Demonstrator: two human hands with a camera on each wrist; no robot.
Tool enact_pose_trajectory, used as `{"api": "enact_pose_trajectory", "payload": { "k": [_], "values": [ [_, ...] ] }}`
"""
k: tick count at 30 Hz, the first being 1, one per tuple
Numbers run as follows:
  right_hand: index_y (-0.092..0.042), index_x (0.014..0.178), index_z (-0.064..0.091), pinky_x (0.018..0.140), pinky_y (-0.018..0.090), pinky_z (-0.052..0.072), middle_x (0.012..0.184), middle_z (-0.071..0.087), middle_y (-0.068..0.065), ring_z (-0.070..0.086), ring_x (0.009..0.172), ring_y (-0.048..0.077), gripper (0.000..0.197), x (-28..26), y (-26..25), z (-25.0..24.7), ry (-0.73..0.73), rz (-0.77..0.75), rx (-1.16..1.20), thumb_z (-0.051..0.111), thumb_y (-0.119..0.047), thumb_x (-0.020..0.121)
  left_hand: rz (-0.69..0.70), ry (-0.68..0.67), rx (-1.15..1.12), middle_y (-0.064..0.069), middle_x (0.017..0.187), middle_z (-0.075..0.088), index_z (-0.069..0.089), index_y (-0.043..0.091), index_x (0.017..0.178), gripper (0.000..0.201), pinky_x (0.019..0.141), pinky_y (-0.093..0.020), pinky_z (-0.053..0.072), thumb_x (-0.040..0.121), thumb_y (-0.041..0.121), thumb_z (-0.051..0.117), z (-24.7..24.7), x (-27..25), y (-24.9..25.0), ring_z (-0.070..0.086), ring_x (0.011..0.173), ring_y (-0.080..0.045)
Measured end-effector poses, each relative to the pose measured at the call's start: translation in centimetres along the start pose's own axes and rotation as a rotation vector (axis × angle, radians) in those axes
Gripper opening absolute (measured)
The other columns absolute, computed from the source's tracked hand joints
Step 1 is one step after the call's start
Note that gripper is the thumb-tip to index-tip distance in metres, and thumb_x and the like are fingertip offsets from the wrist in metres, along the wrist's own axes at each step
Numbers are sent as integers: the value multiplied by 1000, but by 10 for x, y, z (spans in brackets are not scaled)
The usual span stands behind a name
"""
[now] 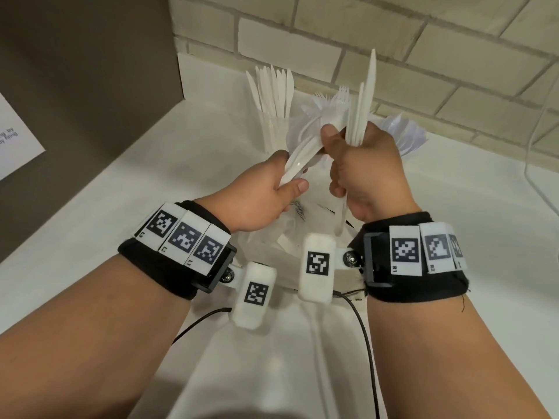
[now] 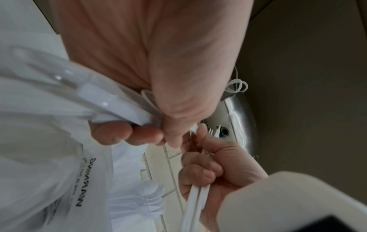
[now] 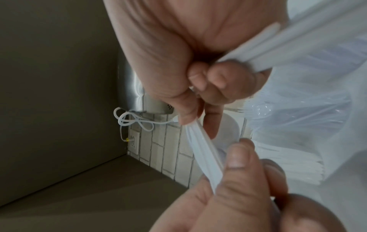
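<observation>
The left hand point(image 1: 260, 195) was curled tight around a slanted bundle of white plastic cutlery point(image 1: 298, 160), held just above the plastic bag point(image 1: 266, 246) lying on the counter point(image 1: 121, 192). The right hand point(image 1: 366, 167), close beside it, was clenched on several white knives point(image 1: 367, 95) standing upright, one fingertip touching the top of the bundle. Behind both hands, a clear cup point(image 1: 273, 122) of more knives stood near the tiled wall point(image 1: 423, 71).
</observation>
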State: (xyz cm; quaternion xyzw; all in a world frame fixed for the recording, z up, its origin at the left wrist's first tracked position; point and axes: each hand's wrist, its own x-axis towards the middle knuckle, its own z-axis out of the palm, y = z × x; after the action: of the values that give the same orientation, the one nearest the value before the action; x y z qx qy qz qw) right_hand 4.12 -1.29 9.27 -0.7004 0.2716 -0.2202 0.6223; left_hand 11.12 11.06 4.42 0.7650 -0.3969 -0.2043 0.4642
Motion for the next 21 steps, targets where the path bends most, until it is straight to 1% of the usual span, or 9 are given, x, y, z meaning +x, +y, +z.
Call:
{"api": "enact_pose_trajectory", "payload": {
  "k": [2,4,6,9,12,14,16,18,21],
  "values": [
    [-11,78,53,39,21,30,80,61,20,34,36,11,20,-1,0,0,-41,5,-41,66,-20,90,13,13,27,5,67,51,44,10,117,26,58,-29,47,97,27,48,0,1,0,52,55,-11],
    [-7,82,56,39,22,30,76,63,16,35,36,11,19,-3,3,3,-96,31,-103,69,-20,87,25,31,35,4,67,51,44,10,114,24,58,-27,43,97,26,48,0,3,0,52,56,-10],
    [-8,87,59,40,22,31,76,62,12,38,35,9,14,-5,5,6,-99,41,-120,66,-20,90,22,38,25,6,69,52,44,9,117,27,57,-26,41,97,26,49,1,4,-2,53,55,-8],
    [-14,89,56,41,21,32,80,60,10,38,35,8,9,-2,1,4,-34,14,-46,56,-20,96,10,24,28,14,71,50,44,9,123,31,52,-18,40,97,25,49,2,2,-5,51,52,-2],
    [-15,88,56,41,21,31,73,57,6,37,35,8,9,-2,-1,1,-50,1,-63,56,-19,96,17,21,41,17,72,49,44,8,124,32,50,-14,39,97,24,48,2,2,-6,51,51,-2],
    [-14,95,60,40,22,32,73,59,6,39,35,6,5,-5,0,3,-85,11,-121,59,-18,94,19,20,49,14,71,51,44,8,123,31,51,-17,40,97,24,48,3,1,-5,51,53,-5],
    [-11,101,63,40,22,33,75,61,7,40,35,6,11,-7,2,6,-113,32,-157,63,-17,91,21,28,57,6,69,52,44,7,119,29,54,-23,40,96,25,50,3,2,-5,52,54,-8],
    [-12,98,63,39,22,34,72,61,4,42,34,5,10,-8,3,7,-145,49,-173,65,-15,89,12,38,35,-1,73,56,43,6,116,30,56,-29,45,95,25,52,4,2,-5,54,57,-12],
    [-14,90,59,39,22,34,68,59,2,43,33,4,6,-9,0,8,-170,77,-170,65,-12,89,14,42,43,-12,88,61,42,5,119,35,65,-39,51,94,27,54,4,2,-8,57,66,-19]
  ]
}}
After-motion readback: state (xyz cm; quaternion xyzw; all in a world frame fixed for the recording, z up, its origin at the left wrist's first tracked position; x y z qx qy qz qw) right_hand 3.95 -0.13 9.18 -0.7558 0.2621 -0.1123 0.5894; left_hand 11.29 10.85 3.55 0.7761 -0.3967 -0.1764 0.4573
